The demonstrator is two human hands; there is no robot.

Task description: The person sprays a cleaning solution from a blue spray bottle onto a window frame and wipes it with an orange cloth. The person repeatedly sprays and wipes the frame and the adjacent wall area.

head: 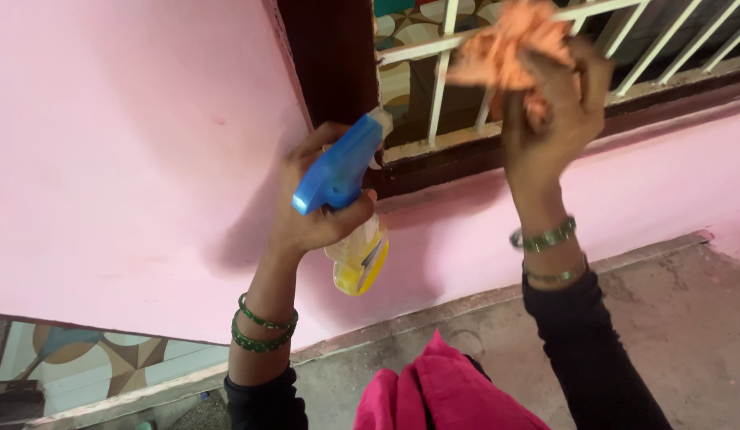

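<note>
The left hand (314, 209) is raised in front of a pink wall (131, 159), its grip clamped on a spray bottle (346, 199). The fingers wrap the neck under the blue trigger head, which points up and to the right toward the window; the yellow body hangs below the hand, tilted, with the wall behind it. Green bangles (262, 330) circle the left wrist above a dark sleeve.

The right hand (549, 119) is lifted higher, its grip closed on an orange cloth (509, 44). The cloth is bunched and blurred, pressed against the white grille (441, 80) of the window near its lower left part. Whether the cloth touches one bar or two cannot be told. Silver and green bangles (545, 239) sit on the right wrist.

A dark brown frame (330, 56) runs up the left side of the window, between the pink wall and the grille, and a dark sill lies under the bars. Behind the bars a patterned tiled surface shows.

Below, a grey floor (688, 318) meets the foot of the wall along a pale ledge. A pink garment (441, 394) shows at the bottom, between the two forearms. At the lower left corner patterned tiles (91, 358) lie under the wall.
</note>
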